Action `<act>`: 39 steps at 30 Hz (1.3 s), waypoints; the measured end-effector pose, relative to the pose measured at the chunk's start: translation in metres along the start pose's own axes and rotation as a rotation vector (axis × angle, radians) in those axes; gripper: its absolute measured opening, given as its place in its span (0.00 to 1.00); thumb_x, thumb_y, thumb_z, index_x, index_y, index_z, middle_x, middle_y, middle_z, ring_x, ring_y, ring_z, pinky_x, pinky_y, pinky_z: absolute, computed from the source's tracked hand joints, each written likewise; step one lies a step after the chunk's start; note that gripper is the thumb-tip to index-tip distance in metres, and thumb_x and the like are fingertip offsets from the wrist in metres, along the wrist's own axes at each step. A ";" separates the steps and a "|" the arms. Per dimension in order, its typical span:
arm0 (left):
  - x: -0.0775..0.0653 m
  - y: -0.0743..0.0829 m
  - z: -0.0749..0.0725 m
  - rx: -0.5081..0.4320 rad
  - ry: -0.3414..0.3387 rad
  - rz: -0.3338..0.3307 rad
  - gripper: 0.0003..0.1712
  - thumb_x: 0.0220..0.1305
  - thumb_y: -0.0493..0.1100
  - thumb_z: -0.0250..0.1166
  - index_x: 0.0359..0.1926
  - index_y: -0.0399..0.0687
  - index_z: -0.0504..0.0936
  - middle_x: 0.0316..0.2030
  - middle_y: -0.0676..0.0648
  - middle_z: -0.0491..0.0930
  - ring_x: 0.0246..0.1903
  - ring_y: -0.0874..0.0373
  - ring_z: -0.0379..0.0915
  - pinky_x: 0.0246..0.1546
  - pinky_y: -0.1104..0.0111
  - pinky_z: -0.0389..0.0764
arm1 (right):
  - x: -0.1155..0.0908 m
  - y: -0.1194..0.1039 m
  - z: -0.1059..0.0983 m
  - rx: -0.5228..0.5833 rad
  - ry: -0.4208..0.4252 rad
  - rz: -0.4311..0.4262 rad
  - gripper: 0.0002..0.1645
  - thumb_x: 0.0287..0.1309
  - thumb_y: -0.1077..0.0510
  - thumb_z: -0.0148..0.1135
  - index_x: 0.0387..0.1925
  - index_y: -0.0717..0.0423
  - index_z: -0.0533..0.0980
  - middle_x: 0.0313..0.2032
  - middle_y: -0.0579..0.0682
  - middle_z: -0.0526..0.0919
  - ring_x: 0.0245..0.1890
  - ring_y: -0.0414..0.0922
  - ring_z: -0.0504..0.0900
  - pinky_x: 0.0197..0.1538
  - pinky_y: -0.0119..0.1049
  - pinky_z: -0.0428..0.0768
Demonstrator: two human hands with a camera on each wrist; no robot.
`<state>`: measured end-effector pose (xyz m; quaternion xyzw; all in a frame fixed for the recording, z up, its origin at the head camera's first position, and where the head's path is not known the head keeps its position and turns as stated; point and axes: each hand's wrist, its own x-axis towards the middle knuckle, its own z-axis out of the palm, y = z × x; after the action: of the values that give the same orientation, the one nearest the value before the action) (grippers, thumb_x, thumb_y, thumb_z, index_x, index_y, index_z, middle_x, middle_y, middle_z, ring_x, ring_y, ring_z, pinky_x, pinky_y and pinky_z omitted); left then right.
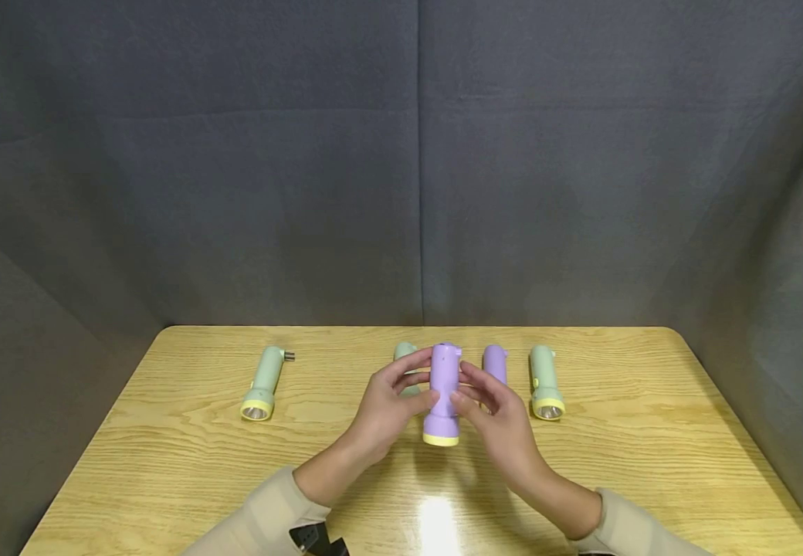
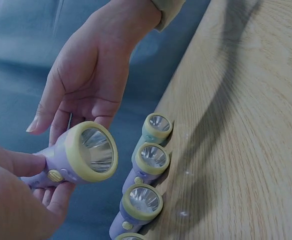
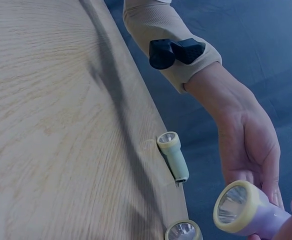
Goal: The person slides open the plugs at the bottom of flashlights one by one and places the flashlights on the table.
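Observation:
A purple flashlight (image 1: 445,394) with a yellow rim is held above the table, its lens end toward the person. My left hand (image 1: 386,405) grips its left side, and the left wrist view shows the thumb (image 2: 28,164) on the body and fingers beneath. At the opposite side is my right hand (image 1: 502,421), its fingers close against the flashlight. A gap separates the right thumb (image 2: 45,107) from the body in the left wrist view. The held flashlight and hands partly hide a green flashlight (image 1: 404,351) and another purple flashlight (image 1: 495,363) behind.
Further green flashlights lie at the left (image 1: 262,386) and right (image 1: 546,380), lens ends facing the person. Prongs (image 1: 289,357) stick out from the left one. Beneath everything is a wooden table (image 1: 186,463), with dark curtains (image 1: 290,193) behind and at both sides.

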<state>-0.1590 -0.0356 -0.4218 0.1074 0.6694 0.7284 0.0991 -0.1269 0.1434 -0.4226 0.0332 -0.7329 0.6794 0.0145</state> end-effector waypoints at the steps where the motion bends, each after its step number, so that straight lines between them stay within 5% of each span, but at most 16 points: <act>1: 0.000 0.000 0.000 0.002 -0.001 -0.001 0.32 0.66 0.28 0.66 0.70 0.42 0.72 0.65 0.42 0.71 0.62 0.46 0.71 0.57 0.60 0.80 | 0.001 0.000 0.000 0.001 -0.001 0.008 0.29 0.69 0.64 0.63 0.69 0.64 0.70 0.62 0.59 0.77 0.58 0.52 0.77 0.55 0.27 0.79; 8: -0.002 -0.001 -0.001 0.031 -0.005 0.033 0.33 0.64 0.28 0.67 0.69 0.48 0.74 0.64 0.45 0.74 0.61 0.48 0.73 0.55 0.60 0.81 | 0.005 0.000 -0.001 -0.015 0.012 0.016 0.30 0.67 0.67 0.64 0.68 0.66 0.70 0.59 0.60 0.77 0.53 0.45 0.78 0.52 0.28 0.81; 23: -0.002 -0.010 -0.001 0.055 -0.030 0.160 0.35 0.61 0.24 0.68 0.69 0.44 0.74 0.62 0.41 0.75 0.60 0.47 0.74 0.52 0.65 0.83 | 0.011 0.001 -0.005 -0.048 0.019 0.000 0.27 0.63 0.66 0.69 0.63 0.67 0.75 0.54 0.59 0.80 0.50 0.45 0.80 0.49 0.29 0.82; 31: -0.003 -0.010 -0.002 0.049 -0.035 0.168 0.35 0.62 0.23 0.68 0.69 0.45 0.75 0.64 0.44 0.75 0.60 0.48 0.73 0.53 0.64 0.83 | 0.012 0.000 -0.006 -0.052 -0.019 -0.006 0.26 0.63 0.65 0.69 0.62 0.68 0.76 0.56 0.61 0.82 0.54 0.51 0.80 0.52 0.28 0.81; 39: -0.005 -0.010 -0.003 0.063 -0.017 0.178 0.28 0.65 0.29 0.68 0.66 0.43 0.78 0.62 0.45 0.77 0.58 0.49 0.75 0.51 0.65 0.84 | 0.013 -0.001 -0.007 -0.033 -0.034 -0.001 0.24 0.61 0.69 0.69 0.59 0.70 0.77 0.53 0.62 0.83 0.50 0.46 0.82 0.51 0.30 0.82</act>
<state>-0.1555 -0.0390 -0.4320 0.1754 0.6788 0.7121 0.0362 -0.1398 0.1497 -0.4206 0.0451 -0.7442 0.6664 0.0029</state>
